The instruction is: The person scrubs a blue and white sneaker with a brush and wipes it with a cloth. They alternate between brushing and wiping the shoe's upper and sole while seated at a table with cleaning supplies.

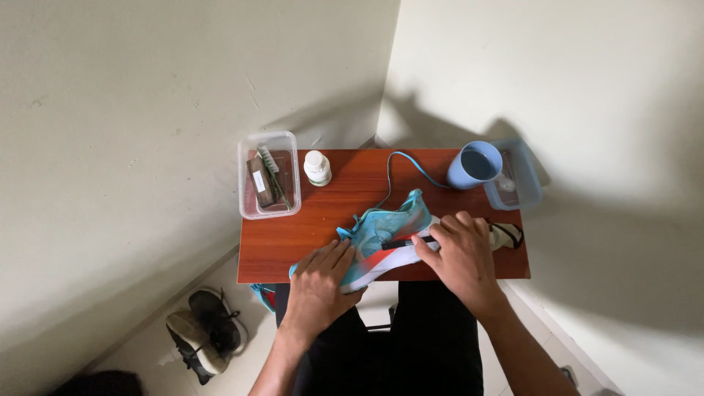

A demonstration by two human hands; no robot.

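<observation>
A turquoise sneaker [385, 229] with an orange-red side panel and white sole lies on its side on a small red-brown wooden table [323, 220]. My left hand [320, 280] presses flat on the shoe's toe end at the table's near edge. My right hand [458, 253] rests over the heel end and grips a thin black brush handle [402, 243] laid against the shoe. A loose blue shoelace [411, 165] curls across the tabletop behind the shoe.
A clear plastic box [268, 176] holding brushes stands at the table's far left, a white bottle [317, 168] beside it. A blue cup [474, 164] and a clear lid or container [522, 174] sit far right. Dark shoes [207, 330] lie on the floor, left.
</observation>
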